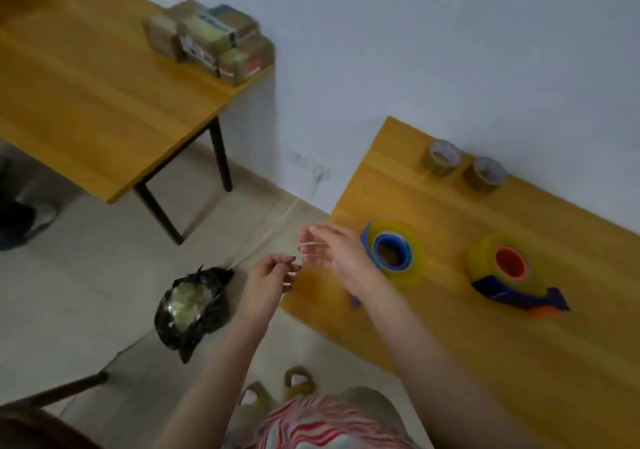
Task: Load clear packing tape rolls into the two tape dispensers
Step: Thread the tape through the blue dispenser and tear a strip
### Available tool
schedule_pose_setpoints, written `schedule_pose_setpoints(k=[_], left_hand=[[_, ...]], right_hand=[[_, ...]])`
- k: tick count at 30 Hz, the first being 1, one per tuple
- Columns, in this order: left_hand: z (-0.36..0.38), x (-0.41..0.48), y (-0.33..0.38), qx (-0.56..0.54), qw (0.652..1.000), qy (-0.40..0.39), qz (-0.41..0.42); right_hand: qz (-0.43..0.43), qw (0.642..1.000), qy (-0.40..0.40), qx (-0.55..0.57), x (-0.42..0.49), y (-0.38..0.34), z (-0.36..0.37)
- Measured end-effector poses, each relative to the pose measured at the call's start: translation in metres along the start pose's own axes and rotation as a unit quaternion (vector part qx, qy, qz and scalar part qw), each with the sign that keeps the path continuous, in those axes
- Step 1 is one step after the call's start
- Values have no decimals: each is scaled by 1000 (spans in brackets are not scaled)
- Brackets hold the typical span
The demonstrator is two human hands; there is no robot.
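The slack clear tape strip (266,237) is threatening to fold onto itself or cling to skin. The left hand (272,275) is pinching it in curled fingers (292,267). The right hand (334,253) is holding its fingers spread and straight, with tape seemingly stuck across them. Just beyond on the surface (450,327), the blue-cored dispenser (394,251) and orange-cored dispenser (509,268) are sitting loaded.

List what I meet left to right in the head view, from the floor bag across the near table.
Black plastic bag on the floor → left hand, pinching a clear tape strip → right hand → blue-cored tape dispenser with clear roll → orange-cored tape dispenser with clear roll.
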State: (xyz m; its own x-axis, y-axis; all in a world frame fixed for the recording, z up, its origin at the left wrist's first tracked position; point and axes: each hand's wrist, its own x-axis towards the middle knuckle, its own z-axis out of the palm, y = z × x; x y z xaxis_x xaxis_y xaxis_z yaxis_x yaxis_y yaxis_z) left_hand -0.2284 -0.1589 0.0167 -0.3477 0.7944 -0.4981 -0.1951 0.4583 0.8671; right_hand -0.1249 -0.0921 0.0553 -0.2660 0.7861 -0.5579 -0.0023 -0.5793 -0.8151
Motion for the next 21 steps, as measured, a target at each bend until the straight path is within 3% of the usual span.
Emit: schedule_pose_setpoints(k=[3, 8, 11, 14, 17, 21], left_hand=[[31, 0, 7, 50, 997, -50, 11], [73, 7, 2, 169, 983, -64, 18], [96, 12, 4, 283, 956, -65, 32], [118, 21, 5, 311, 946, -76, 48], [135, 36, 0, 318, 943, -85, 47], [149, 48, -6, 337, 938, -71, 46]], right_hand=[[-23, 995, 71, 66, -20, 2, -43], [-33, 976, 158, 146, -38, 12, -107], [-23, 951, 253, 173, -45, 18, -146], [-7, 927, 345, 146, -41, 26, -182], [14, 932, 351, 86, -32, 35, -198], [33, 960, 275, -34, -23, 38, -192]])
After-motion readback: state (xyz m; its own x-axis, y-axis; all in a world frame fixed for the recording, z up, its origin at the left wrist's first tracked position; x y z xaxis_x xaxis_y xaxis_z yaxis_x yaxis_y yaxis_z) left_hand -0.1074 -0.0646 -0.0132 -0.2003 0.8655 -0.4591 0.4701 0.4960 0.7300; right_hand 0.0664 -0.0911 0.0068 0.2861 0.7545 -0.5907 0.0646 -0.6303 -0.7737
